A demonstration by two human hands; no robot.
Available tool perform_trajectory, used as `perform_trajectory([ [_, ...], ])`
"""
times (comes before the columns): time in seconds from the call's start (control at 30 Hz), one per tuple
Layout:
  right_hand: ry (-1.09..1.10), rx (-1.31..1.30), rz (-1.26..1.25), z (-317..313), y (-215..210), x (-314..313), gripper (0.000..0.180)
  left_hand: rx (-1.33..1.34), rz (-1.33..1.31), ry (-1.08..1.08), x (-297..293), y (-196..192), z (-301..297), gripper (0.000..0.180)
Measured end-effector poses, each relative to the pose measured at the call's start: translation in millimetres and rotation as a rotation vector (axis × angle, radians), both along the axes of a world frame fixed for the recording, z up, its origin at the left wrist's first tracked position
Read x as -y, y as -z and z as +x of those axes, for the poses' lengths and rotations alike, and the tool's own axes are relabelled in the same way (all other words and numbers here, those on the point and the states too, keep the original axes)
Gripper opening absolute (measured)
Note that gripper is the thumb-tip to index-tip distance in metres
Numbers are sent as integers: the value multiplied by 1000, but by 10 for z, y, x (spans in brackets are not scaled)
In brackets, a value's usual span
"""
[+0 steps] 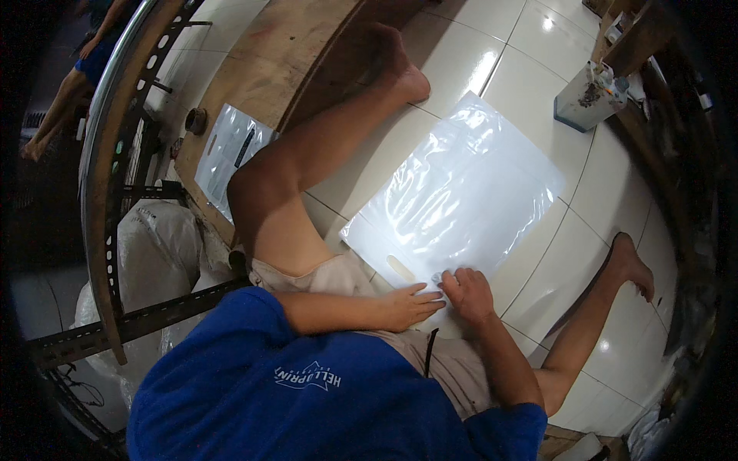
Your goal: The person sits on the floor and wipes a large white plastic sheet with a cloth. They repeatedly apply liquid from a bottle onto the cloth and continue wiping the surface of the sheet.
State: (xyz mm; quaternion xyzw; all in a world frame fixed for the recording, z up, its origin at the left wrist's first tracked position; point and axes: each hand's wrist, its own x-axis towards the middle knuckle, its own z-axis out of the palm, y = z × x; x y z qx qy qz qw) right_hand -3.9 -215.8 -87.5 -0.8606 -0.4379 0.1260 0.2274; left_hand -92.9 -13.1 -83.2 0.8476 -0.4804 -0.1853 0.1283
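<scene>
A large, flat, shiny white plastic bag [469, 180] with an oval handle cut-out lies on the tiles between my legs. My left hand [415, 307] rests at its near edge, fingers stretched out towards the right and laid on the plastic. Beside it, my right hand [467, 294] is closed, with its curled fingers and thumb pinching the bag's near edge. A small bit of crumpled clear plastic shows between the two hands. The undersides of my fingers are hidden.
Left of my bent leg, a printed plastic bag [231, 157] lies on a wooden board [265, 65], near a tape roll [196, 121]. A stained, pale container [588, 96] stands at the far right. A metal rack [115, 192] and plastic-wrapped bundles [150, 246] are on the left.
</scene>
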Motion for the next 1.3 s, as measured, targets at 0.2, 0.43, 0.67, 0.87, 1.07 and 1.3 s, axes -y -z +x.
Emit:
perform_trajectory([
  [0.2,-1,49,8,247,122,163,26,-140,138,-2,-21,-68,-5,51],
  [0.43,299,431,-65,1500,354,1068,24,-142,228,73,-10,-153,59,50],
  [0.67,864,243,-83,2097,11,1386,26,-111,145,-118,-31,-199,120,39],
  [0.87,1146,-309,583,1589,-4,1514,33,73,68,-410,211,-216,365,25],
  [1.07,1263,-576,794,1212,-88,1685,28,80,159,-379,203,54,338,30],
  [1.3,1294,-766,955,1011,-451,1684,30,0,131,-493,420,-47,393,23],
])
